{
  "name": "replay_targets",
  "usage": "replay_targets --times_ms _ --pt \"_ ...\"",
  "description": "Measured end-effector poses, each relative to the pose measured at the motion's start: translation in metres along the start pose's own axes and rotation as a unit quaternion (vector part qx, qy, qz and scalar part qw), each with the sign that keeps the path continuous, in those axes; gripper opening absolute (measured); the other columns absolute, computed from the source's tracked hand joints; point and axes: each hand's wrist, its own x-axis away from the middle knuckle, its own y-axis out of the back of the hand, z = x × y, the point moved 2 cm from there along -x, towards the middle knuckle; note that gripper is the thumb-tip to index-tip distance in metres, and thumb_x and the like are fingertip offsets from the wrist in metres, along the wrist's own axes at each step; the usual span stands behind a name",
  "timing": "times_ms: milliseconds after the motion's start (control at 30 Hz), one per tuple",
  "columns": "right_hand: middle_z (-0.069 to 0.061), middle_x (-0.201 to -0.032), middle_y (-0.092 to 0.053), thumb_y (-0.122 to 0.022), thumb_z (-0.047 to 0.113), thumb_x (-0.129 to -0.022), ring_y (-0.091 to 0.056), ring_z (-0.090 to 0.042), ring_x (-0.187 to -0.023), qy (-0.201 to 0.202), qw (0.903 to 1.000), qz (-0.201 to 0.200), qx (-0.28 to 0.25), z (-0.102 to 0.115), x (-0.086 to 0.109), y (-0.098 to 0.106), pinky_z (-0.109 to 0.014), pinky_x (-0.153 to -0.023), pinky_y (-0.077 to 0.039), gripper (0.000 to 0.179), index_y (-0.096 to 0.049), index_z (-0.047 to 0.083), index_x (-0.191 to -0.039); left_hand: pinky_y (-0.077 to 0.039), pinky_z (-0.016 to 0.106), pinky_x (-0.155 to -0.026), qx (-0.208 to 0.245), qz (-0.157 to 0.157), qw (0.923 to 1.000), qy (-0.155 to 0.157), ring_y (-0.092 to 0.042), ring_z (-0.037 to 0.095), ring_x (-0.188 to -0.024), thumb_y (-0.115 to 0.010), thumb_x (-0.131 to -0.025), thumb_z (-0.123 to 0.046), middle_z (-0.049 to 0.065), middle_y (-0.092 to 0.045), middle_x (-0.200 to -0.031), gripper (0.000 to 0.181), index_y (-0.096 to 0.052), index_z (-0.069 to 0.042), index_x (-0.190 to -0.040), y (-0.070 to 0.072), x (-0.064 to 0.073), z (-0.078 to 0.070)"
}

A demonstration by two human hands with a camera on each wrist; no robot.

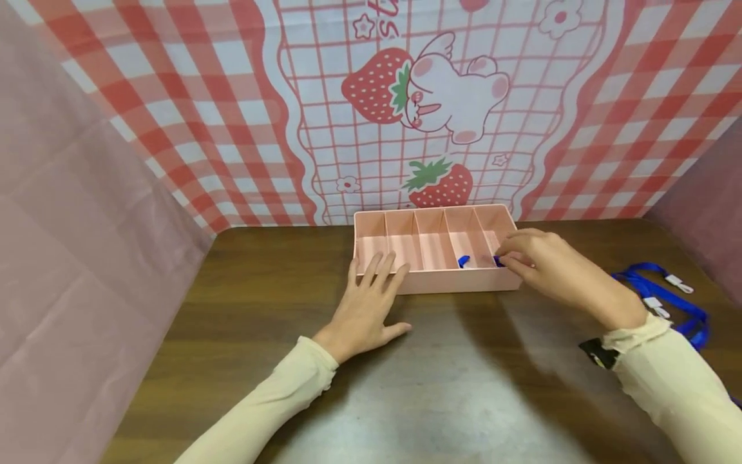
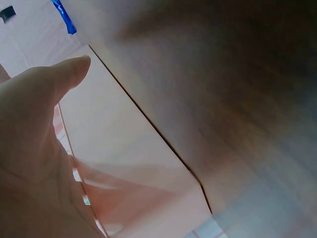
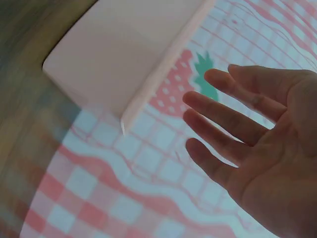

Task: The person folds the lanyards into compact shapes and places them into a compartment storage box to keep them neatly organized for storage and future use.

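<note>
A pink box (image 1: 458, 281) with a row of compartments stands against the patterned cloth. My left hand (image 1: 364, 312) rests on its front rim near the left end, fingers spread and straight. In the left wrist view, that hand's thumb (image 2: 74, 69) lies along the front wall. At the box's right end is my right hand (image 1: 547, 264), its fingertips beside a small dark-blue piece (image 1: 498, 261) mostly hidden by them. The right wrist view shows this hand's fingers loosely bent, with nothing visible between them. Another small blue piece (image 1: 464, 261) lies in the compartment second from the right.
Blue lanyards (image 1: 690, 309) with white clips lie on the brown table (image 1: 261, 290) at the right. Behind the box hangs a red-and-white checked cloth (image 1: 324, 148) with strawberries. A black item (image 1: 598, 353) shows at the right sleeve cuff.
</note>
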Motion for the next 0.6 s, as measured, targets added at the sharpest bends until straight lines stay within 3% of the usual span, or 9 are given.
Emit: replay_targets --times_ms 200,333,433,600 --pt "-0.008 -0.101 -0.073 -0.076 0.005 -0.084 -0.067 -0.03 -0.097 -0.068 0.9976 -0.004 0.014 -0.005 0.038 0.03 -0.052 -0.081 -0.051 0.022 -0.073 0.005 -0.106 -0.014 0.067 -0.114 0.002 -0.001 1.0 0.006 -0.018 0.036 -0.149 -0.067 -0.079 -0.071 0.017 -0.021 -0.162 0.107 -0.023 -0.013 -0.157 0.0 0.006 0.004" --pt "-0.015 -0.101 -0.073 -0.073 0.008 -0.088 -0.068 -0.035 -0.09 -0.124 0.9916 0.006 0.038 -0.024 0.059 0.044 -0.055 -0.074 -0.051 0.025 -0.071 0.004 -0.113 -0.015 0.067 -0.113 0.004 -0.001 0.9999 0.015 -0.02 0.036 -0.148 -0.069 -0.078 -0.069 0.018 -0.024 -0.161 0.107 -0.025 -0.012 -0.157 0.001 0.011 0.007" --pt "-0.02 -0.098 -0.072 -0.069 0.009 -0.092 -0.068 -0.037 -0.082 -0.172 0.9834 0.028 0.048 -0.045 0.074 0.05 -0.055 -0.069 -0.052 0.027 -0.067 -0.001 -0.117 -0.015 0.067 -0.113 0.007 0.003 0.9998 0.02 -0.02 0.036 -0.149 -0.07 -0.078 -0.068 0.018 -0.023 -0.161 0.107 -0.025 -0.012 -0.157 0.002 0.013 0.009" --pt "-0.026 -0.094 -0.07 -0.064 0.013 -0.096 -0.066 -0.042 -0.079 -0.257 0.9615 0.089 0.039 -0.084 0.102 0.046 -0.058 -0.066 -0.051 0.033 -0.059 -0.01 -0.119 -0.013 0.067 -0.114 0.014 0.013 0.9996 0.018 -0.018 0.036 -0.149 -0.07 -0.079 -0.068 0.017 -0.021 -0.162 0.107 -0.023 -0.013 -0.157 0.003 0.015 0.009"
